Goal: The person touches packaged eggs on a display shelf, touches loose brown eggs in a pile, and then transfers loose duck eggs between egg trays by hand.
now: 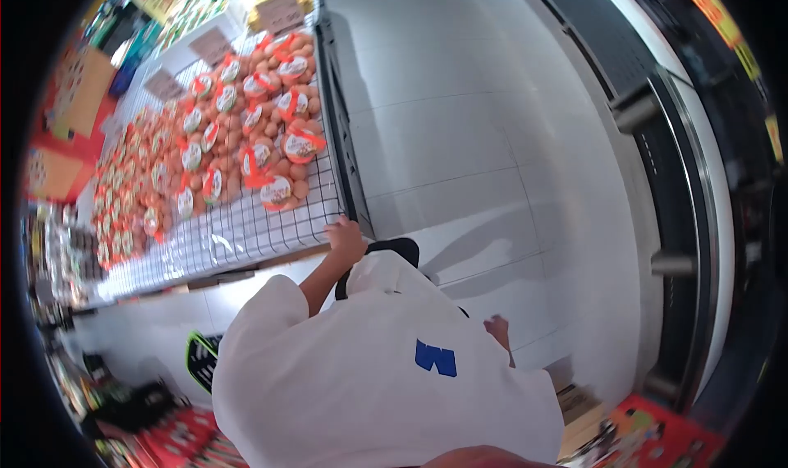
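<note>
My left hand is at the near corner of the wire grid on top of a display stand. Its fingers are a little apart and touch the grid's edge, holding nothing that I can see. Beyond it, many net bags of brown eggs with orange bands and round white labels lie on the grid. My right hand hangs out beside my white shirt, away from the stand. Its fingers look loosely curled, with nothing visible in them.
Price cards stand behind the eggs. A tiled floor aisle runs along the stand's right side. A long dark cooler case lines the far right. A black and green basket shows at lower left, and a cardboard box at lower right.
</note>
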The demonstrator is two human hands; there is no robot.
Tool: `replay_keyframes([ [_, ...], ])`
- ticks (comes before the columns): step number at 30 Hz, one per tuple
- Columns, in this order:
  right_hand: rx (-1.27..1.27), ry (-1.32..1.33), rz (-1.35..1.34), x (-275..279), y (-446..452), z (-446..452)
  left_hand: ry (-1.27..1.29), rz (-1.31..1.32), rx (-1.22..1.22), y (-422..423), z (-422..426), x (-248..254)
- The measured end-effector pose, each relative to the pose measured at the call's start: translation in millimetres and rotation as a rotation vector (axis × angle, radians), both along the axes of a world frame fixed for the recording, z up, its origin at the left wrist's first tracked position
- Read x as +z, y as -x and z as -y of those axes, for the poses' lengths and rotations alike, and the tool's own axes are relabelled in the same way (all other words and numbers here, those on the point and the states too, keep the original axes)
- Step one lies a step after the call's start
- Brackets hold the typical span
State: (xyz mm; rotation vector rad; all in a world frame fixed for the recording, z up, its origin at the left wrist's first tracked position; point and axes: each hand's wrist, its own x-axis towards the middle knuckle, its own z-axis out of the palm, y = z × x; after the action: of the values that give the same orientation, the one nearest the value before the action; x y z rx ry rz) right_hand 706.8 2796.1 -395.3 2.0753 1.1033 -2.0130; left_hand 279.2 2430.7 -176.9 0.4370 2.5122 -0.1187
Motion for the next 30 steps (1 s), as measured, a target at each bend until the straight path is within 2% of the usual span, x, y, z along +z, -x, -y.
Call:
replay_keyframes([
  [2, 0.136, -0.141, -0.074, 19, 69, -68, 0.137, -0.183, 0.066, -11, -18, 5],
  [4, 0.264, -0.237, -0.128, 53, 172, -112, 0.119, -0.189, 0.075, -11, -40, 21],
  [6, 0.372, -0.236, -0.157, 71, 268, -136, -0.234, 0.094, 0.054, 5, -67, 33],
  [7, 0.437, -0.228, -0.178, 71, 305, -146, -0.306, 0.104, 0.059, 16, -89, 40],
  [8, 0.566, -0.222, -0.230, 71, 337, -154, -0.318, 0.102, 0.081, 29, -109, 37],
  [9, 0.690, -0.218, -0.290, 69, 373, -163, -0.409, -0.019, 0.081, 47, -128, 34],
  [10, 0.703, -0.234, -0.299, 71, 406, -169, -0.500, -0.144, 0.075, 71, -146, 34],
  [12, 0.978, -0.241, -0.157, 79, 472, -183, -0.574, -0.164, 0.167, 127, -176, 33],
  [14, 1.024, -0.207, -0.120, 67, 518, -210, -0.456, -0.416, 0.253, 186, -193, 27],
  [16, 1.086, -0.211, -0.026, 86, 556, -229, -0.467, -0.431, 0.315, 244, -205, 36],
  [19, 1.036, -0.223, 0.008, 86, 606, -264, -0.550, -0.669, 0.381, 326, -208, 52],
  [20, 1.054, -0.202, 0.009, 80, 617, -275, -0.527, -0.665, 0.395, 347, -210, 57],
  [22, 0.868, -0.258, -0.068, 65, 641, -287, -0.471, -0.656, 0.385, 384, -211, 66],
  [24, 0.792, -0.177, -0.053, 61, 662, -291, -0.425, -0.670, 0.410, 414, -213, 59],
  [26, 0.808, -0.145, -0.024, 42, 684, -299, -0.470, -0.709, 0.434, 441, -218, 51],
  [30, 0.889, -0.100, 0.021, 9, 757, -314, -0.431, -0.624, 0.595, 483, -226, 28],
])
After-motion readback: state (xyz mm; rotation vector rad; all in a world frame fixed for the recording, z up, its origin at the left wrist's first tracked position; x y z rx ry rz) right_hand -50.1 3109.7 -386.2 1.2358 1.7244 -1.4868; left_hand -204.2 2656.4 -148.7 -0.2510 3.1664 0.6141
